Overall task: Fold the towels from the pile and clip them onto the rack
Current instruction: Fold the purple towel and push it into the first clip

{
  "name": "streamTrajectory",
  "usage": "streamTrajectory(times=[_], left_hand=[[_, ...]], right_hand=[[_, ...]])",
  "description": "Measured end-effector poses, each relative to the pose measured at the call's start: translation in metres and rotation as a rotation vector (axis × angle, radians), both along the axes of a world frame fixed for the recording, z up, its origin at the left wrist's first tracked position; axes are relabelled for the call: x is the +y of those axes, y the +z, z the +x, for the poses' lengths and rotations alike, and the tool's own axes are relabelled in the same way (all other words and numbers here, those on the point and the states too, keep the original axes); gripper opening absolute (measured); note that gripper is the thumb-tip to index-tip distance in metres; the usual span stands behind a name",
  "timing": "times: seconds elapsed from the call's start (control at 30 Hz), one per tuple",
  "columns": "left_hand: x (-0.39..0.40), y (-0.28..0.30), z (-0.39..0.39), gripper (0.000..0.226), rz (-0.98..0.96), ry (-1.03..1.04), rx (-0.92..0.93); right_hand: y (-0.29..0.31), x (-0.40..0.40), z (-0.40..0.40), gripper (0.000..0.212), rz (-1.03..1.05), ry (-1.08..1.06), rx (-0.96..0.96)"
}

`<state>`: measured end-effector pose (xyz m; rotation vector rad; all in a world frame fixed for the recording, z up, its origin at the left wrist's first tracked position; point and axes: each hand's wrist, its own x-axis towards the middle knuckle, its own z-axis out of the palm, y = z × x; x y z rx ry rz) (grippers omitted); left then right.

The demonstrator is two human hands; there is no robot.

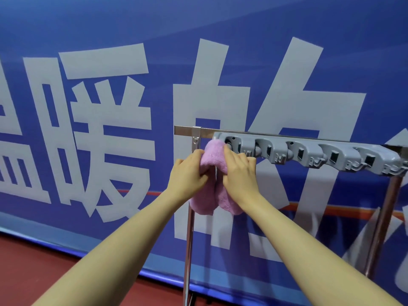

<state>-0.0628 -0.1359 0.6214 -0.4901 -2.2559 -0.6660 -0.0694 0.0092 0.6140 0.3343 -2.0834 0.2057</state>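
A folded pink towel (215, 154) is held up against the left end of the grey clip rack (313, 154). The fold's top sits at the leftmost clip, and two lobes of the towel hang down below my hands. My left hand (187, 173) grips the towel's left side with curled fingers. My right hand (239, 171) grips its right side, knuckles close to the rack's first clips. The other clips along the rack hold nothing. The towel pile is out of view.
The rack is mounted on a metal bar (187, 130) carried by a chrome left post (189, 228) and a right post (382, 224). Behind stands a blue banner (110, 107) with big white characters. Red floor (33, 261) lies at lower left.
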Motion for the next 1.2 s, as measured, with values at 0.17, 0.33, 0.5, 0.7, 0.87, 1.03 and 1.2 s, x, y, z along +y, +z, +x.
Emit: streamTrajectory(times=[0.17,0.33,0.5,0.7,0.87,1.03,1.2], left_hand=[[0.001,0.000,0.005,0.020,-0.005,0.119,0.101],[0.005,0.003,0.004,0.026,-0.071,0.089,0.197],[0.003,-0.014,0.008,0.032,0.012,0.071,0.107],[0.010,-0.050,0.011,0.044,0.181,0.124,-0.106],[0.013,-0.066,0.016,0.036,0.201,0.176,-0.157],[0.019,-0.083,0.023,0.036,0.177,0.178,-0.147],[0.025,-0.106,0.051,0.045,0.212,0.214,-0.188]], right_hand=[[-0.009,0.000,0.001,0.075,-0.010,-0.040,-0.067],[-0.018,-0.002,0.011,0.069,-0.062,-0.064,-0.236],[-0.025,-0.005,0.014,0.063,-0.215,0.031,-0.280],[-0.056,-0.004,0.021,0.021,-0.312,-0.038,-0.312],[-0.067,-0.005,0.029,0.018,-0.345,-0.055,-0.384],[-0.071,-0.011,0.043,0.021,-0.392,-0.003,-0.416],[-0.093,-0.001,0.064,0.026,-0.408,0.013,-0.512]])
